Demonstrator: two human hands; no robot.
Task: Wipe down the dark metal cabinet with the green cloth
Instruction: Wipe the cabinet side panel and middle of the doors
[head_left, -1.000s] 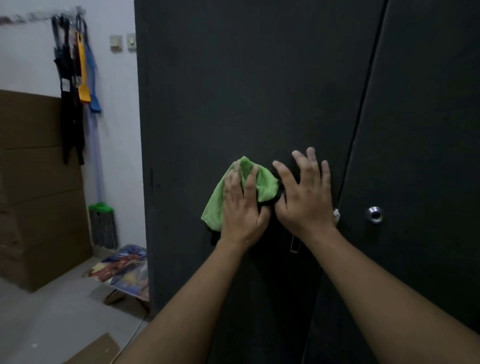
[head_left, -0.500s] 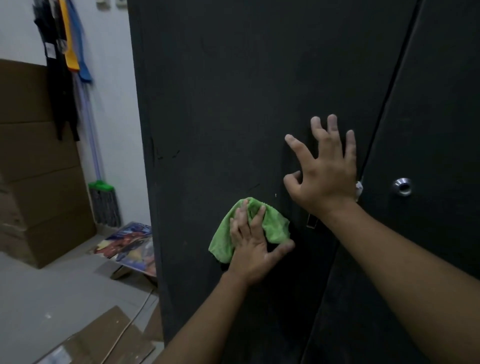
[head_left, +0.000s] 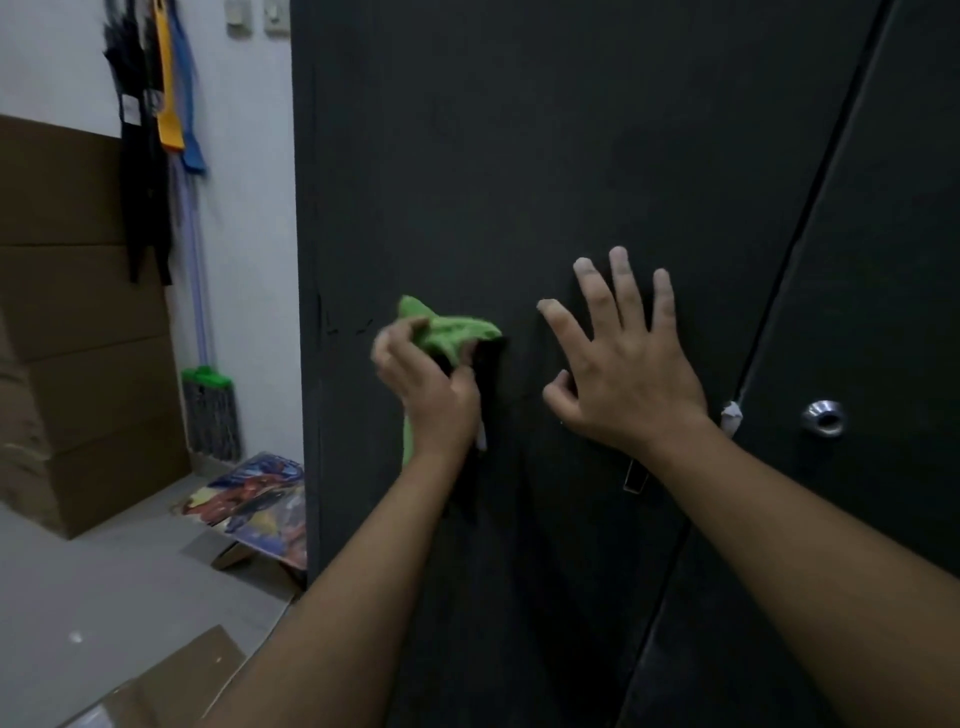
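Against dark metal cabinet (head_left: 519, 156), left hand (head_left: 431, 395), grip tight around green cloth (head_left: 447, 327); right hand (head_left: 623, 384) flat, fingers spread.

Light: dim, flat, indoor; source out of view.
Brightest area: wall (head_left: 249, 208), upper left.
Darkest area: cabinet (head_left: 519, 156), near-black with little surface detail.
Highlight: small glint on lock (head_left: 823, 417).
Shadows: dark patch just right of cloth (head_left: 447, 327) and below left hand (head_left: 431, 400).
Blur: motion smear on left hand and cloth; right hand (head_left: 623, 379) sharper.
Distortion: wide-angle; cabinet edges lean and bow toward the frame borders.
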